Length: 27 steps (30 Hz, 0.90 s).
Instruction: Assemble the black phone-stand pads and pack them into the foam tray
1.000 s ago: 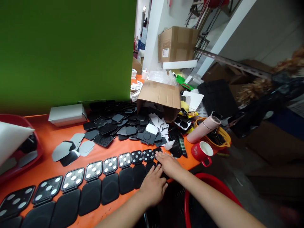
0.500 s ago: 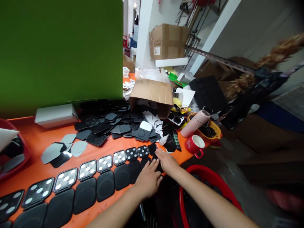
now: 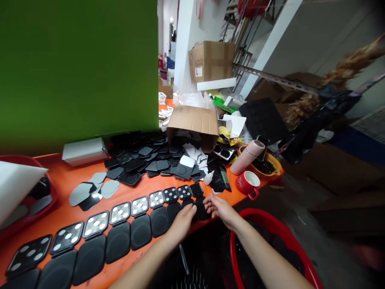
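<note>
Two rows of flat black hinged cases lie open along the table; the upper halves, such as the one with white dots (image 3: 120, 212), carry round dots. The last upper half on the right (image 3: 196, 190) is plain black, with no white dots seen. My left hand (image 3: 182, 222) rests at the plain lower halves (image 3: 159, 221) near the row's right end, thumb stretched out, its other fingers mostly hidden. Just right of the last lower half (image 3: 201, 209), my right hand (image 3: 221, 208) is raised, fingers loosely curled and apart, with nothing visible in them.
Behind the row lie a pile of black pieces (image 3: 132, 164), grey sheets (image 3: 80, 193) and a small white bottle (image 3: 208, 178). A cardboard box (image 3: 194, 118), pink flask (image 3: 247, 157) and red mug (image 3: 248, 182) stand further right. Below the table edge is a red tub (image 3: 306, 261).
Both hands have lifted from the last case on the right and drawn apart. My right hand moved rightward, and my left hand's fingers turned edge-on. The view shifted slightly leftward.
</note>
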Each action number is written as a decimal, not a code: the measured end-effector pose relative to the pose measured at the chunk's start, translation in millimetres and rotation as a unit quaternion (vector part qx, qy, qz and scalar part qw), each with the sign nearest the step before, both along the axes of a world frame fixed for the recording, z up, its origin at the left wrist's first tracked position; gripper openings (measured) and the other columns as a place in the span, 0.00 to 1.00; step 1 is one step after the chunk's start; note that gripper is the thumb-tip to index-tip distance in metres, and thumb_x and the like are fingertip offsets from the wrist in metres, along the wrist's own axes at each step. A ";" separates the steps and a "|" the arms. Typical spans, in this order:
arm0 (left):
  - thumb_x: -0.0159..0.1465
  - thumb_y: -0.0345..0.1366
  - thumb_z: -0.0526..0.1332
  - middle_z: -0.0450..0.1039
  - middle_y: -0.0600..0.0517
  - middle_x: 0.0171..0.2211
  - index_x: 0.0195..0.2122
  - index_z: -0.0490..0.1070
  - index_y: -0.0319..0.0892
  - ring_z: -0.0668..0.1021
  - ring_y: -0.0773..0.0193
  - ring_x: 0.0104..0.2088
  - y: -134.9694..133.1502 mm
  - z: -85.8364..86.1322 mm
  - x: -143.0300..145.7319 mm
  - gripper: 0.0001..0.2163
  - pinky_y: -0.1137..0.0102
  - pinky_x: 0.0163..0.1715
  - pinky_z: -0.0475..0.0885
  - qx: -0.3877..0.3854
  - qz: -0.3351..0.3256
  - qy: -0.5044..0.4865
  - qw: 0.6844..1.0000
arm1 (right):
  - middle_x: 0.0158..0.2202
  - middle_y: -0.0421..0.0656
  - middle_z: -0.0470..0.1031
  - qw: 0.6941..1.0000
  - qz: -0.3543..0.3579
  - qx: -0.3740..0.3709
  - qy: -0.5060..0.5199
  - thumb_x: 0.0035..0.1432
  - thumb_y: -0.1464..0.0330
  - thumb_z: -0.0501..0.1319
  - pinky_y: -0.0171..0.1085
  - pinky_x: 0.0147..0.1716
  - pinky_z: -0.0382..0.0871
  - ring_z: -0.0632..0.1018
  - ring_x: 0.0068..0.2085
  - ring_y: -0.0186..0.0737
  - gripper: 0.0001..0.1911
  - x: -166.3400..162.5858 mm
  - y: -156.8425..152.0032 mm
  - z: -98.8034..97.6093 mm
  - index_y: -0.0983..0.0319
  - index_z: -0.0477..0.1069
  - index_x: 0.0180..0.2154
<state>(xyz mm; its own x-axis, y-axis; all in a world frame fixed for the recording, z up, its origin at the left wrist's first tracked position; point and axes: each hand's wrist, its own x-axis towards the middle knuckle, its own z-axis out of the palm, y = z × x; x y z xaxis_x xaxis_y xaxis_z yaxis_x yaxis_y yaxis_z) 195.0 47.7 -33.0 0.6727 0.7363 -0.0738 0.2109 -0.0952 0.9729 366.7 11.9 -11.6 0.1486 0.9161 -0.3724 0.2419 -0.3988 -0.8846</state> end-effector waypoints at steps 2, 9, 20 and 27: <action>0.64 0.47 0.37 0.73 0.43 0.39 0.46 0.66 0.33 0.75 0.60 0.38 -0.5 -0.5 -4.3 0.26 0.67 0.36 0.68 -0.042 0.018 -0.020 0.999 | 0.28 0.43 0.70 0.990 -0.015 -0.017 0.137 0.58 0.52 0.44 0.29 0.21 0.60 0.71 0.26 0.32 0.23 -15.3 -12.0 0.7 0.63 0.65 0.35; 0.62 0.47 0.45 0.74 0.47 0.34 0.40 0.71 0.37 0.74 0.59 0.35 0.8 0.4 -19.5 0.21 0.67 0.35 0.67 -0.047 0.071 -0.014 0.996 | 0.20 0.36 0.64 0.995 0.069 -0.001 0.069 0.51 0.58 0.59 0.29 0.22 0.56 0.64 0.22 0.29 0.15 -33.1 -5.9 0.9 0.62 0.60 0.24; 0.60 0.49 0.49 0.52 0.45 0.60 0.57 0.55 0.43 0.57 0.53 0.58 -14.5 -13.2 -29.9 0.26 0.55 0.55 0.51 0.362 -0.035 0.253 0.896 | 0.23 0.37 0.66 0.976 0.144 0.071 -0.146 0.54 0.59 0.53 0.31 0.27 0.59 0.66 0.25 0.32 0.13 -16.2 69.9 -12.8 0.62 0.63 0.26; 0.59 0.53 0.47 0.44 0.44 0.61 0.59 0.51 0.40 0.51 0.53 0.60 -17.3 -23.6 -26.9 0.31 0.55 0.56 0.47 0.368 -0.058 0.295 0.880 | 0.22 0.37 0.65 0.966 0.164 0.053 -0.195 0.55 0.61 0.51 0.31 0.26 0.58 0.65 0.24 0.31 0.14 -17.2 87.0 -31.1 0.63 0.65 0.25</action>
<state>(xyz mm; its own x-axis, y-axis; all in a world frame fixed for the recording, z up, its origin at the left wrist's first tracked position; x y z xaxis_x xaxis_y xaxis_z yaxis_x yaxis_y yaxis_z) 168.1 30.4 -56.5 0.7513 0.6592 0.0324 0.6057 -0.7081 0.3629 349.6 98.8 -42.7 -0.0465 0.9678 -0.2475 0.6625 -0.1555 -0.7327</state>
